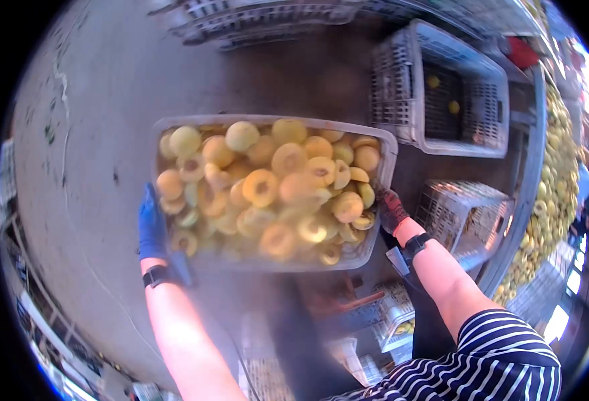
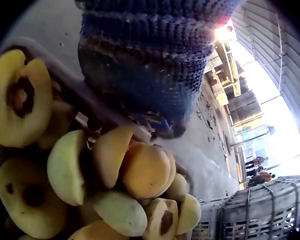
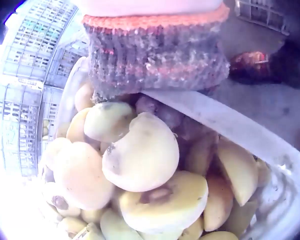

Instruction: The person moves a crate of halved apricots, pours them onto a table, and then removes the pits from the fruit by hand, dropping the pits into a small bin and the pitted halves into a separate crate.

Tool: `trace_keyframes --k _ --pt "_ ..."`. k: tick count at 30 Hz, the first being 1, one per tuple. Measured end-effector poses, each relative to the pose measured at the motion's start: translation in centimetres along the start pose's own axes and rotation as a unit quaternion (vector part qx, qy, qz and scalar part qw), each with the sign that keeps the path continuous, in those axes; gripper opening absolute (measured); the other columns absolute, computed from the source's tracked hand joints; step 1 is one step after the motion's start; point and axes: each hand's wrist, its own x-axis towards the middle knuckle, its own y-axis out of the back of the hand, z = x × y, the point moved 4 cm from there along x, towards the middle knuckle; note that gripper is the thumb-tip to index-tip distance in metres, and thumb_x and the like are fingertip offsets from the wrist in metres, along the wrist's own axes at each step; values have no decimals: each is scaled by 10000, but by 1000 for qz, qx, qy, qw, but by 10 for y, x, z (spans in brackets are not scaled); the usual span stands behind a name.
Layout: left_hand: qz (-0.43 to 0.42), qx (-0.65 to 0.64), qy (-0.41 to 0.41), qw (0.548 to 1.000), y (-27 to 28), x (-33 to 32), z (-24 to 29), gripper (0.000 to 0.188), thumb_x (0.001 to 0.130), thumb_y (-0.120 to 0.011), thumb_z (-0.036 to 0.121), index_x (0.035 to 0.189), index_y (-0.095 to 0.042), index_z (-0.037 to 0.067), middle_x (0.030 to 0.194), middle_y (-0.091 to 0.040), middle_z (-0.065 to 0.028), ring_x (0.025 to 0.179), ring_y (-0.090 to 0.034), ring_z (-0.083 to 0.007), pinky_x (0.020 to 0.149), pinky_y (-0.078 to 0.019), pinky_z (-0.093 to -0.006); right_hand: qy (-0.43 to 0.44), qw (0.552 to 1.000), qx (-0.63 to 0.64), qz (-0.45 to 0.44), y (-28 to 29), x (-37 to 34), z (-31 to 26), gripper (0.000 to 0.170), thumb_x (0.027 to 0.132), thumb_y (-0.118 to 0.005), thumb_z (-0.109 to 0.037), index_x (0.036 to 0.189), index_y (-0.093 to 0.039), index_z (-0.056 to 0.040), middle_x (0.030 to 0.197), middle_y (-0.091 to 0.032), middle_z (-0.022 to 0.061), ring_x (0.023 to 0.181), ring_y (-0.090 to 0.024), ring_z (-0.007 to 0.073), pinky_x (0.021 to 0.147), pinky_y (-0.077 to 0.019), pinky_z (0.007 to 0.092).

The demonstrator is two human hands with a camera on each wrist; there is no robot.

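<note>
A pale plastic crate (image 1: 385, 167) heaped with halved yellow peaches (image 1: 261, 188) is between my two hands. My left hand (image 1: 151, 224), in a blue knit glove, grips its left end; the left wrist view shows the glove over the rim, fingertips mostly hidden. At the opposite end my right hand (image 1: 391, 208), in a dark glove with reddish patches, grips the rim. In the right wrist view the glove's orange-edged cuff (image 3: 157, 22) lies above the rim, and its fingers are largely hidden behind peaches. Some cut faces show stones or brown hollows.
Another crate (image 1: 428, 144) with a few fruits inside stands at the upper right, and an upturned-looking crate (image 1: 472, 224) below it. A long metal-edged trough (image 1: 532, 167) full of peaches runs along the right. Stacked crates (image 1: 261, 17) lie at the top. Concrete floor (image 1: 100, 167) spreads left.
</note>
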Motion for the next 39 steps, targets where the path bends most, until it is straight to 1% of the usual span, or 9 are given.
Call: trace_keyframes --k 2,4,7,12,18,20,24,32,39 --pt "-32 33 -12 999 -3 17 -1 539 1039 -435 448 1345 -531 14 1247 -608 -59 1106 -584 -175 983 -465 -332 -32 999 -23 16 10 8 10 441 997 -551 -440 1256 -619 -89 1178 -653 13 1075 -593 124 954 -469 324" --pt "-55 38 21 998 -5 21 3 501 1046 -436 413 1358 -534 33 1279 -608 -50 1140 -584 -169 1025 -443 -322 131 986 -103 -5 39 33 54 394 1008 -543 -393 1204 -639 -66 1141 -665 21 1040 -603 123 939 -475 315" --pt "-60 8 4 998 -8 14 -5 520 1050 -416 416 1383 -500 25 1318 -586 -49 1191 -560 -173 1052 -430 -331 201 970 -139 14 -2 -18 0 341 995 -562 -323 1156 -651 -36 1064 -673 60 950 -623 155 862 -506 310" --pt "-94 49 -76 991 6 4 -15 527 1049 -420 416 1404 -476 31 1359 -553 -66 1231 -531 -195 1078 -407 -350 90 983 -135 82 -17 -32 -3 447 961 -632 -367 1213 -637 1 1134 -680 93 1006 -617 154 891 -496 318" --pt "-110 -68 60 990 26 -37 -67 535 1041 -437 426 1367 -497 6 1320 -568 -88 1191 -553 -213 1038 -441 -352 -42 990 -37 131 -3 -92 -11 457 942 -665 -369 1202 -650 7 1073 -703 86 961 -633 146 863 -511 302" --pt "-147 -77 73 983 47 -51 -87 522 1069 -363 383 1443 -412 22 1427 -492 -101 1312 -469 -229 1133 -355 -380 -40 991 -12 128 1 -117 -18 438 947 -663 -351 1216 -645 -5 1086 -699 77 979 -630 143 875 -512 302" --pt "-110 -47 115 986 56 -89 -108 497 1044 -409 361 1408 -443 24 1384 -518 -100 1269 -495 -232 1098 -378 -380 -53 992 -34 110 11 -163 -36 408 955 -662 -301 1256 -624 -29 1129 -683 58 1018 -621 136 897 -514 303" --pt "-81 65 111 988 -19 -174 -78 449 995 -499 317 1338 -504 28 1298 -571 -98 1183 -547 -237 1027 -424 -379 -142 989 39 21 12 -243 -101 483 954 -650 -338 1333 -558 -53 1217 -643 63 1089 -603 160 938 -507 320" --pt "-116 205 3 972 -126 -267 26 409 952 -579 279 1276 -559 31 1223 -617 -96 1107 -592 -242 964 -465 -378 -54 998 12 -39 72 -308 -166 493 957 -643 -320 1353 -543 -42 1256 -622 74 1129 -578 168 991 -475 327"
